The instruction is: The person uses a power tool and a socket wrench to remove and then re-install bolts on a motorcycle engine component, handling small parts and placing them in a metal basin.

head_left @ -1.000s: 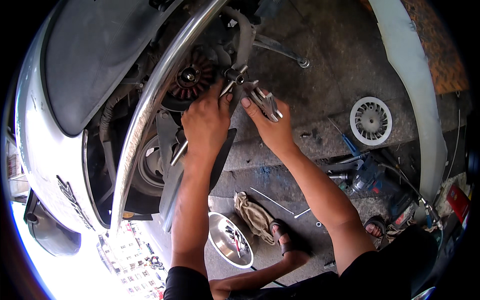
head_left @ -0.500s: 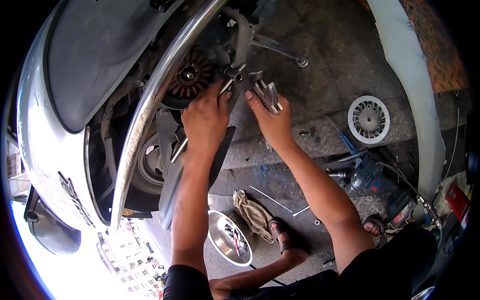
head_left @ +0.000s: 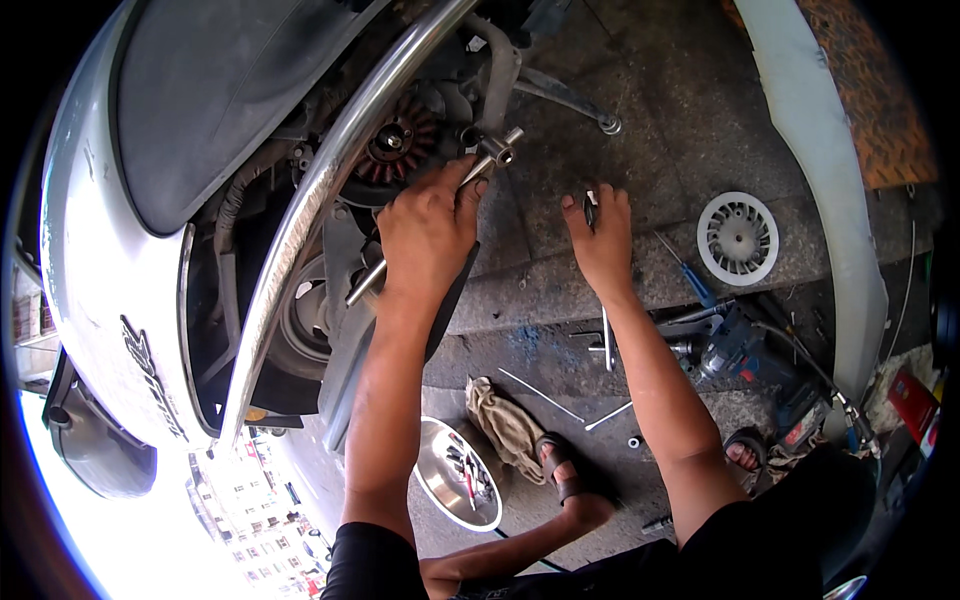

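Note:
My left hand (head_left: 428, 228) is closed round the steel bar of a T-handle socket wrench (head_left: 499, 153). Its socket head stands out beyond the fingertips, and the bar's other end shows below the palm. Just left of it, the scooter (head_left: 150, 330) exposes a round stator (head_left: 398, 145) with copper windings. Farther right, my right hand (head_left: 604, 238) is closed on a metal tool (head_left: 591, 210), mostly hidden by the fingers. A shiny metal length (head_left: 608, 338) shows beside that wrist; whether it belongs to the same tool is unclear.
A chrome guard bar (head_left: 290, 235) curves along the scooter. On the floor lie a slotted fan disc (head_left: 708, 238), a blue-handled screwdriver (head_left: 694, 284), a power drill (head_left: 733, 350) and a rag (head_left: 503, 425). A steel bowl (head_left: 425, 470) holds small tools.
My right hand has moved right, away from the stator, carrying the metal tool; its jaws now barely show. My left hand has shifted slightly right with the socket wrench.

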`<action>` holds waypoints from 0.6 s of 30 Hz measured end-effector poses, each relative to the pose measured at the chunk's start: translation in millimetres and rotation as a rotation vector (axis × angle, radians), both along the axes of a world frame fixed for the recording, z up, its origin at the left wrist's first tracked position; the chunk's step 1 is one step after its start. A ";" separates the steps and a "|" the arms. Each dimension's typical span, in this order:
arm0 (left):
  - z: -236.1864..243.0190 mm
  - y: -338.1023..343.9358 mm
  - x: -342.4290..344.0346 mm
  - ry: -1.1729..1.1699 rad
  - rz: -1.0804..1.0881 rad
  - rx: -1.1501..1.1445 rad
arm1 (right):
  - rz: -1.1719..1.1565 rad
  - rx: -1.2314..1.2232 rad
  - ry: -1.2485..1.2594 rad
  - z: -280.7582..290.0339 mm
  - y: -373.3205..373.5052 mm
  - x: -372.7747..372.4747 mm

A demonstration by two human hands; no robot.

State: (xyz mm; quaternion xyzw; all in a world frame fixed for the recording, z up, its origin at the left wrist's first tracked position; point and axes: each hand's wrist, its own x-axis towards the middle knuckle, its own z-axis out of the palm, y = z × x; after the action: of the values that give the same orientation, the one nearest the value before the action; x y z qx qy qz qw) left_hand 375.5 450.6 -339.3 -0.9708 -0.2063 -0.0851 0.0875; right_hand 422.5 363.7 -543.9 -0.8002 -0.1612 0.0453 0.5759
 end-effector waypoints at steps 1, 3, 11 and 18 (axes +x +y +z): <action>0.2 0.9 -2.6 0.005 0.001 0.001 | 0.108 0.367 0.292 21.2 4.9 8.0; 5.5 1.5 -4.0 -0.011 -0.008 0.011 | 0.216 0.741 0.575 65.7 11.5 16.8; 9.8 -8.3 -7.8 0.071 -0.025 0.033 | 0.358 0.783 0.331 85.8 9.2 33.2; 64.7 -27.6 -29.1 0.193 -0.021 0.152 | 0.344 0.818 0.526 95.2 2.7 40.3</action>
State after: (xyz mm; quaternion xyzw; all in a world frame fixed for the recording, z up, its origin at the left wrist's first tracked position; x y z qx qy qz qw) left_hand 346.4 423.0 -274.6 -0.9672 -0.1797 -0.0074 0.1796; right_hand 462.8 366.4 -448.8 -0.4331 -0.1448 0.2725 0.8469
